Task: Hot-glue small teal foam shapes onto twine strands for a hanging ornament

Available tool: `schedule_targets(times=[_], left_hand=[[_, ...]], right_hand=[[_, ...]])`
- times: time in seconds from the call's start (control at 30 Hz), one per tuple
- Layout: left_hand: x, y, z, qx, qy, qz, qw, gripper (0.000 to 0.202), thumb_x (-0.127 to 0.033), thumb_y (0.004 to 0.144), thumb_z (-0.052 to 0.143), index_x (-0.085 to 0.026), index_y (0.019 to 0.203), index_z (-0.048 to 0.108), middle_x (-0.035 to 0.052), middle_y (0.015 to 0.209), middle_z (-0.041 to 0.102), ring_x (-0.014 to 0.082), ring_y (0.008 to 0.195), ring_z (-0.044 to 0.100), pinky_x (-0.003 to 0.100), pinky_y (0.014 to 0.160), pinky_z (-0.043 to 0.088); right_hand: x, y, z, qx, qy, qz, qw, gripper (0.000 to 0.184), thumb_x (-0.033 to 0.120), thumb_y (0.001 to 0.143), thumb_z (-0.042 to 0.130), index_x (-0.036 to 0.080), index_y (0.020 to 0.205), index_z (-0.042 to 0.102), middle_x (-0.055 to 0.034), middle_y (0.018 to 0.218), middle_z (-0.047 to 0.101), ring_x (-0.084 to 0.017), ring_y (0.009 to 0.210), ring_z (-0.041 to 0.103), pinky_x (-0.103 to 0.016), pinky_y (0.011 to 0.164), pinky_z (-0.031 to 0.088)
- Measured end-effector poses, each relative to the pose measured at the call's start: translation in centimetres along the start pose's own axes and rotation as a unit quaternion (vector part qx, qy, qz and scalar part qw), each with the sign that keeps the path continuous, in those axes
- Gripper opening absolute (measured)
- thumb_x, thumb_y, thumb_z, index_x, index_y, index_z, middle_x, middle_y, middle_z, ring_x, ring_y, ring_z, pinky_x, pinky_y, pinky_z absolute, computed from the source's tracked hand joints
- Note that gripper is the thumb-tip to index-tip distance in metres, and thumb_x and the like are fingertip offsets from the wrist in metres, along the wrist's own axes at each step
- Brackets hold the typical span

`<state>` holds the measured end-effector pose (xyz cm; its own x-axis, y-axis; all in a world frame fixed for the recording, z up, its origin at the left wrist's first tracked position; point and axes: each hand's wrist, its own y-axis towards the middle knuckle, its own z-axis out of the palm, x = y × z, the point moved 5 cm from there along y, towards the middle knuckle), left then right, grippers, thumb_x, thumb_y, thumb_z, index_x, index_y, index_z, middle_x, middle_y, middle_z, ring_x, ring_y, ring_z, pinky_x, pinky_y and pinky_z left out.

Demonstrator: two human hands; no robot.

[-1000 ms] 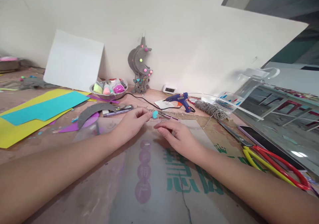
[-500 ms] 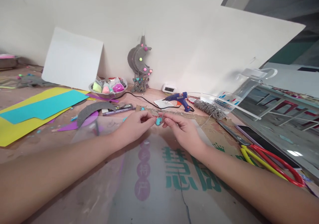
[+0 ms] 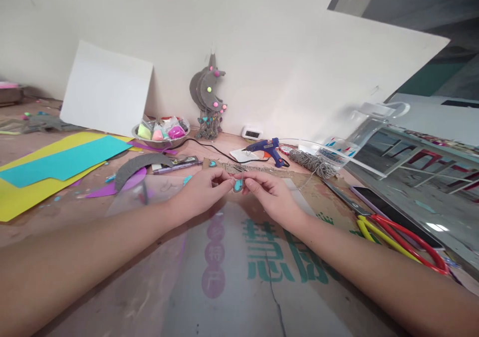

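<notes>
My left hand [image 3: 204, 193] and my right hand [image 3: 267, 193] meet above the middle of the table, fingertips pinched together on a small teal piece [image 3: 237, 185]. A thin thread seems to run up from that piece between the fingers. Both hands hover just over a clear plastic sheet [image 3: 224, 257] that lies on cardboard printed with green characters. Another small teal piece [image 3: 212, 164] lies on the cardboard strip just beyond the hands.
A blue glue gun [image 3: 270, 150] and a coil of grey twine [image 3: 312, 163] lie behind the hands. Scissors with red and yellow handles [image 3: 396, 239] and a phone [image 3: 389, 209] are at right. Teal and yellow sheets [image 3: 56, 165], a grey felt crescent [image 3: 138, 165] and a bowl of coloured clay [image 3: 160, 132] are at left.
One second ago my right hand lay flat on the table while the left held the teal piece. The right hand has since risen and pinched the piece together with the left.
</notes>
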<state>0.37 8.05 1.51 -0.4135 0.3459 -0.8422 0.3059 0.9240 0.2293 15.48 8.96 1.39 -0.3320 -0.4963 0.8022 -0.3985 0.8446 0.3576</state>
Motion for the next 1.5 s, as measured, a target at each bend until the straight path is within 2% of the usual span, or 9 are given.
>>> schedule_targets(times=[0.33, 0.47, 0.53, 0.67, 0.83, 0.97, 1.1, 1.3, 1.5], left_hand=[[-0.1, 0.0, 0.2, 0.016, 0.011, 0.011, 1.000, 0.025, -0.032, 0.085, 0.043, -0.018, 0.080, 0.063, 0.0001, 0.079, 0.064, 0.0148, 0.074, 0.056, 0.025, 0.065, 0.042], [0.2, -0.1, -0.1, -0.013, -0.048, 0.035, 0.998, 0.036, -0.036, 0.087, 0.044, -0.020, 0.117, 0.054, 0.0044, 0.104, 0.064, 0.0173, 0.093, 0.058, 0.028, 0.078, 0.046], [0.0, -0.2, -0.1, -0.016, -0.045, 0.076, 0.996, 0.040, -0.031, 0.089, 0.042, -0.022, 0.127, 0.047, 0.0059, 0.118, 0.059, 0.0177, 0.106, 0.055, 0.030, 0.089, 0.044], [-1.1, -0.5, 0.2, 0.010, -0.019, 0.142, 0.990, 0.034, -0.019, 0.089, 0.036, -0.022, 0.114, 0.059, 0.0041, 0.125, 0.057, 0.0171, 0.119, 0.047, 0.032, 0.103, 0.035], [-0.8, -0.5, 0.5, 0.050, -0.084, 0.063, 0.993, 0.033, -0.021, 0.088, 0.039, -0.021, 0.115, 0.058, 0.0054, 0.117, 0.061, 0.0189, 0.106, 0.056, 0.032, 0.090, 0.045], [-0.5, -0.3, 0.6, 0.054, -0.102, 0.061, 0.991, 0.032, -0.022, 0.088, 0.041, -0.019, 0.114, 0.058, 0.0072, 0.114, 0.062, 0.0197, 0.106, 0.056, 0.033, 0.089, 0.045], [-0.2, 0.1, 0.8, 0.064, -0.129, 0.058, 0.988, 0.030, -0.020, 0.087, 0.043, -0.017, 0.112, 0.059, 0.0071, 0.107, 0.066, 0.0177, 0.096, 0.060, 0.030, 0.083, 0.048], [0.1, 0.1, 0.0, 0.008, -0.072, 0.023, 0.997, 0.025, -0.025, 0.085, 0.047, -0.018, 0.101, 0.065, 0.0041, 0.101, 0.068, 0.0175, 0.092, 0.061, 0.029, 0.080, 0.047], [-0.1, -0.2, 0.2, 0.021, -0.007, 0.038, 0.999, 0.029, -0.024, 0.086, 0.043, -0.021, 0.107, 0.064, 0.0022, 0.104, 0.068, 0.0177, 0.095, 0.061, 0.030, 0.086, 0.045]], right_hand=[[-0.4, 0.1, 0.2, -0.014, 0.017, 0.023, 0.999, 0.019, 0.026, 0.084, 0.052, 0.022, 0.096, 0.066, -0.0018, 0.085, 0.067, -0.014, 0.078, 0.061, -0.027, 0.074, 0.049], [0.0, 0.0, 0.2, -0.008, -0.019, 0.009, 1.000, 0.022, 0.025, 0.084, 0.052, 0.021, 0.099, 0.066, -0.0026, 0.084, 0.067, -0.014, 0.078, 0.062, -0.028, 0.072, 0.049], [0.2, -0.1, 0.4, 0.007, -0.048, -0.006, 0.999, 0.022, 0.024, 0.084, 0.051, 0.021, 0.099, 0.067, -0.0026, 0.084, 0.068, -0.015, 0.078, 0.062, -0.028, 0.072, 0.048], [0.1, -0.1, 0.6, 0.030, -0.051, -0.018, 0.998, 0.020, 0.024, 0.086, 0.050, 0.022, 0.094, 0.067, -0.0021, 0.082, 0.068, -0.015, 0.074, 0.062, -0.028, 0.069, 0.048], [-0.2, -0.1, 0.7, 0.059, -0.004, -0.001, 0.998, 0.018, 0.024, 0.086, 0.049, 0.022, 0.092, 0.066, -0.0014, 0.080, 0.067, -0.014, 0.071, 0.061, -0.028, 0.067, 0.048], [-0.2, -0.1, 1.1, 0.096, 0.051, 0.020, 0.994, 0.012, 0.022, 0.087, 0.048, 0.020, 0.090, 0.060, 0.0001, 0.077, 0.063, -0.011, 0.069, 0.059, -0.025, 0.066, 0.046], [-0.2, -0.1, 1.3, 0.096, 0.090, 0.035, 0.991, 0.004, 0.022, 0.086, 0.049, 0.019, 0.087, 0.052, 0.0014, 0.074, 0.059, -0.010, 0.067, 0.056, -0.023, 0.064, 0.044], [-0.2, -0.1, 1.2, 0.076, 0.090, 0.043, 0.992, 0.006, 0.024, 0.087, 0.050, 0.020, 0.091, 0.049, 0.0024, 0.070, 0.059, -0.011, 0.067, 0.057, -0.025, 0.066, 0.044], [-0.1, -0.1, 1.0, 0.063, 0.083, 0.027, 0.994, 0.005, 0.024, 0.087, 0.049, 0.021, 0.088, 0.045, 0.0035, 0.069, 0.057, -0.010, 0.067, 0.055, -0.023, 0.065, 0.042]])
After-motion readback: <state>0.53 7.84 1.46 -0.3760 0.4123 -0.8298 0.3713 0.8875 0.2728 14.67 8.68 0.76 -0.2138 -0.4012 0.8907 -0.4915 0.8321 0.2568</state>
